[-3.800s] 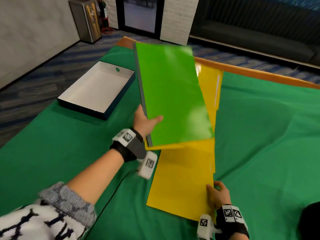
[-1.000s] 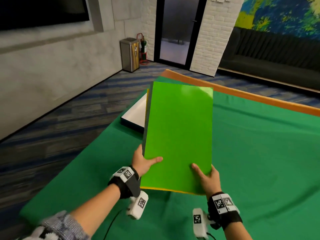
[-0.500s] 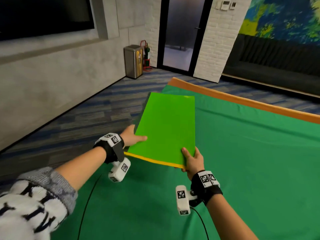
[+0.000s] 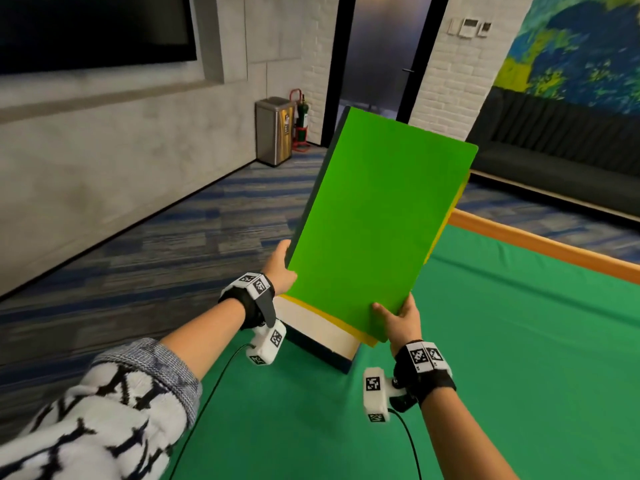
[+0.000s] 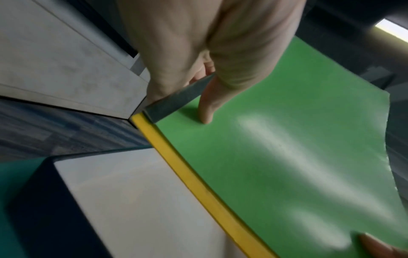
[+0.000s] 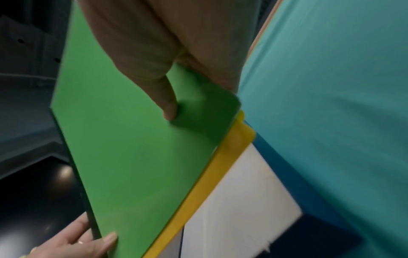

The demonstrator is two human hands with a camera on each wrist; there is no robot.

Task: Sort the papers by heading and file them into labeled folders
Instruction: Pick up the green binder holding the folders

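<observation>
A bright green folder (image 4: 374,216) is stacked on a yellow folder (image 4: 341,322), whose edge shows below and to the right. Both are held tilted up over a white box with dark sides (image 4: 320,336) on the green table. My left hand (image 4: 278,268) grips the stack's left edge, thumb on the green cover (image 5: 287,157) and fingers behind. My right hand (image 4: 398,318) pinches the lower right corner, thumb on the green folder (image 6: 137,148) with the yellow folder (image 6: 220,167) beneath. No papers or labels show.
The green cloth table (image 4: 519,358) has a wooden rim (image 4: 540,245) at the far side. Beyond it are a striped carpet floor, a steel bin (image 4: 275,131), a glass door and a dark sofa (image 4: 571,147).
The folder stack has swung from lying low over the table's left edge to tilted up steeply. The view has turned so the white box now shows beneath the stack.
</observation>
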